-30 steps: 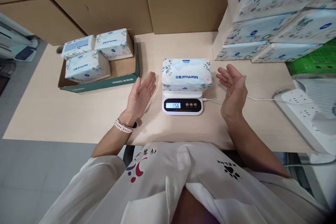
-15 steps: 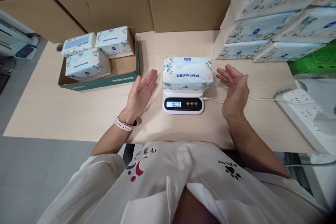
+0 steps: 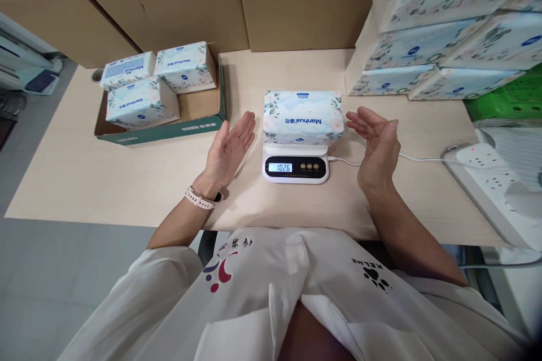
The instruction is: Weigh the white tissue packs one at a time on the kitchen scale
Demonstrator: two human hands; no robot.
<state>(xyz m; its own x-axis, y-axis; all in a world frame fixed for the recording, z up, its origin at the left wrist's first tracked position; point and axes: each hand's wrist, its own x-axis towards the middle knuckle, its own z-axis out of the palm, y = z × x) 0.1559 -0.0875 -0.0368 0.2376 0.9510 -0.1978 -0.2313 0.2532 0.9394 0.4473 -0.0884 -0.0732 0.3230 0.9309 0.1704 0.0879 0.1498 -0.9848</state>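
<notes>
A floral tissue pack (image 3: 302,116) lies on a small white scale (image 3: 296,168) in the middle of the table; the lit display reads about 102.6. My left hand (image 3: 228,149) is open, palm facing the pack, a short gap from its left end. My right hand (image 3: 376,141) is open too, palm turned inward, a little off the pack's right end. Neither hand touches the pack. A pale watch sits on my left wrist.
A shallow cardboard tray (image 3: 199,111) at the back left holds three tissue packs (image 3: 141,102). A tall stack of packs (image 3: 440,28) stands at the back right. A white power strip (image 3: 493,175) and the scale's cable (image 3: 419,158) lie right. Brown cartons (image 3: 195,0) line the far edge.
The scale reading rose from about 95.6 through 100.0 to 102.6. Both hands stayed open beside the pack, drifting very slightly closer to it.
</notes>
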